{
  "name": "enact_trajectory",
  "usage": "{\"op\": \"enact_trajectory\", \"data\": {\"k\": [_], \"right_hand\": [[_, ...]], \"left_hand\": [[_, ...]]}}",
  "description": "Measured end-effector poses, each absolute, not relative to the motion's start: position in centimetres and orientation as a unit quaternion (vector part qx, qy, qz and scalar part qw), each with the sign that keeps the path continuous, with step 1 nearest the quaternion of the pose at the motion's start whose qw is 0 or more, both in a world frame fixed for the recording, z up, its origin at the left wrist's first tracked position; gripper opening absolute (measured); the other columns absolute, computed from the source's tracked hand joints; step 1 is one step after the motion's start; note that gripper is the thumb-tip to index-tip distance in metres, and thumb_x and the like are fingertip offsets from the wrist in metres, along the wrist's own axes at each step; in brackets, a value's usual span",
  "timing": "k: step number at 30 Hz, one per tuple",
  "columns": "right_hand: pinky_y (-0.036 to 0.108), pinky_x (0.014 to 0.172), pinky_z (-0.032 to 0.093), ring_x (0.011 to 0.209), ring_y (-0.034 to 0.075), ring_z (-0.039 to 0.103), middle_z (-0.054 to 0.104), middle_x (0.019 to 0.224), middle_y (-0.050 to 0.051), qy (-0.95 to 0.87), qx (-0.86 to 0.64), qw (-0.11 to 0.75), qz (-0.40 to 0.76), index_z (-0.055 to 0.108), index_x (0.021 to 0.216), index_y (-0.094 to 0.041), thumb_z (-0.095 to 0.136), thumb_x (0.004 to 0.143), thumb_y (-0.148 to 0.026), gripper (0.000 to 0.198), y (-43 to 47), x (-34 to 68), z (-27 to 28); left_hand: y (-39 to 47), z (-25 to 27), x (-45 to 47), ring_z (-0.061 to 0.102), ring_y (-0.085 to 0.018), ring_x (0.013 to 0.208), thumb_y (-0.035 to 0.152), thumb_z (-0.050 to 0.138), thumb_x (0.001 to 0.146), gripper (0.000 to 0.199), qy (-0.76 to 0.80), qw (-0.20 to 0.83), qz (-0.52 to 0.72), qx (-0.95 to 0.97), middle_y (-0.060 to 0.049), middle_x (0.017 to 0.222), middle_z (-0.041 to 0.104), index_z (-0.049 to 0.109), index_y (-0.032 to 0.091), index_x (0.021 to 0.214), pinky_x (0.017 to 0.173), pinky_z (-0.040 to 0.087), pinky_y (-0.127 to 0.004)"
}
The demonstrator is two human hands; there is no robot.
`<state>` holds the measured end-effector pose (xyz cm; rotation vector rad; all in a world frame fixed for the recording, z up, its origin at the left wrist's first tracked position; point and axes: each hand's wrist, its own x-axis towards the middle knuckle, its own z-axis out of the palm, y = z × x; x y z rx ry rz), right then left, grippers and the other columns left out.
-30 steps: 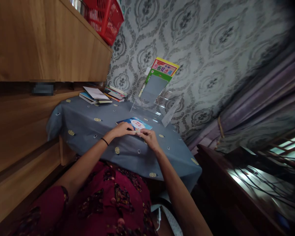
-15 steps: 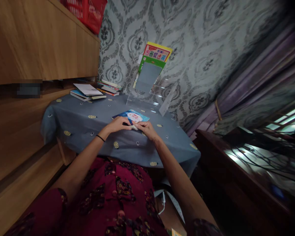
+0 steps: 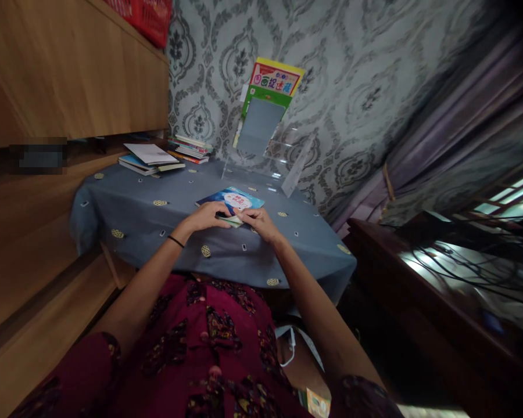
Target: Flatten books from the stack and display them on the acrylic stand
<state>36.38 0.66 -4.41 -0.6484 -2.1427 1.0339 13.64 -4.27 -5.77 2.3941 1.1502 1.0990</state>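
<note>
L hand [image 3: 207, 216], black band at wrist, fingers curved, thumb & fingers pinching near side of small pale-green piece, prob. folded paper [image 3: 233, 222]; R hand [image 3: 261, 223] pinches its other end w/ thumb & index, remaining fingers tucked. Piece sits betw. both hands, just in front of flat blue booklet w/ white oval on cover [image 3: 239, 199], over blue-grey pineapple-print tablecloth [image 3: 270, 255]. Change: approx. 1 s ago only thin edge showed; now wider pale face visible betw. fingertips. Reads as piece turned or opened a bit, fine two-handed work prob. unfinished. Exact folds too small to tell.
</note>
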Motion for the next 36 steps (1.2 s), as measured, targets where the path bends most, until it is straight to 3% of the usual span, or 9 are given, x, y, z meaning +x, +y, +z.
{"op": "enact_trajectory", "data": {"k": [9,15,20,26,30,33,36], "right_hand": [[0.031,0.078,0.049,0.081,0.018,0.061,0.065,0.071,0.001,-0.817,-0.238,0.333,0.406,0.072,0.067,-0.019,0.074,0.078,-0.063,0.045,0.4,36.4,-4.3],[0.032,0.089,0.048,0.089,0.018,0.064,0.069,0.076,0.0,-0.804,-0.225,0.348,0.426,0.076,0.073,-0.022,0.078,0.076,-0.058,0.036,0.7,36.3,-4.7],[0.032,0.08,0.049,0.075,0.016,0.06,0.065,0.068,-0.002,-0.802,-0.214,0.355,0.429,0.076,0.071,-0.021,0.077,0.076,-0.06,0.04,1.0,36.3,-4.9],[0.032,0.084,0.049,0.085,0.019,0.064,0.068,0.072,0.0,-0.803,-0.207,0.358,0.428,0.078,0.076,-0.021,0.078,0.073,-0.063,0.042,1.6,36.3,-5.4],[0.032,0.083,0.049,0.08,0.017,0.062,0.068,0.074,0.0,-0.812,-0.2,0.353,0.419,0.078,0.077,-0.02,0.076,0.075,-0.063,0.043,1.7,36.4,-5.3],[0.03,0.075,0.048,0.073,0.016,0.058,0.068,0.075,-0.001,-0.823,-0.195,0.348,0.405,0.079,0.082,-0.02,0.082,0.071,-0.059,0.041,1.5,36.6,-5.1],[0.03,0.077,0.047,0.077,0.016,0.058,0.069,0.082,0.0,-0.835,-0.184,0.345,0.387,0.079,0.087,-0.021,0.09,0.063,-0.049,0.039,1.0,36.8,-5.0]], "left_hand": [[-4.9,-6.0,14.3,0.06,-0.024,0.104,0.045,0.079,0.078,0.028,0.416,0.101,0.381,0.82,-0.003,0.105,0.071,0.071,0.023,0.093,0.092,0.046,-0.036],[-5.0,-5.8,14.5,0.063,-0.021,0.1,0.041,0.064,0.092,0.02,0.412,0.101,0.394,0.815,-0.003,0.102,0.072,0.073,0.023,0.091,0.092,0.046,-0.034],[-5.2,-5.2,14.7,0.065,-0.02,0.093,0.04,0.059,0.095,0.024,0.403,0.099,0.389,0.822,-0.003,0.093,0.073,0.074,0.022,0.088,0.087,0.047,-0.032],[-5.4,-5.1,14.7,0.065,-0.02,0.089,0.041,0.058,0.096,0.027,0.408,0.092,0.39,0.821,-0.003,0.092,0.072,0.073,0.021,0.086,0.084,0.047,-0.033],[-5.4,-5.3,14.8,0.063,-0.02,0.09,0.04,0.055,0.097,0.029,0.412,0.081,0.394,0.818,-0.004,0.093,0.072,0.073,0.02,0.086,0.085,0.046,-0.034],[-5.3,-5.4,14.9,0.063,-0.02,0.088,0.04,0.054,0.097,0.03,0.415,0.076,0.394,0.816,-0.004,0.091,0.072,0.073,0.02,0.085,0.083,0.046,-0.033],[-5.3,-5.5,14.9,0.063,-0.02,0.089,0.039,0.055,0.097,0.029,0.418,0.073,0.397,0.814,-0.004,0.093,0.072,0.074,0.02,0.086,0.084,0.045,-0.033]]}}
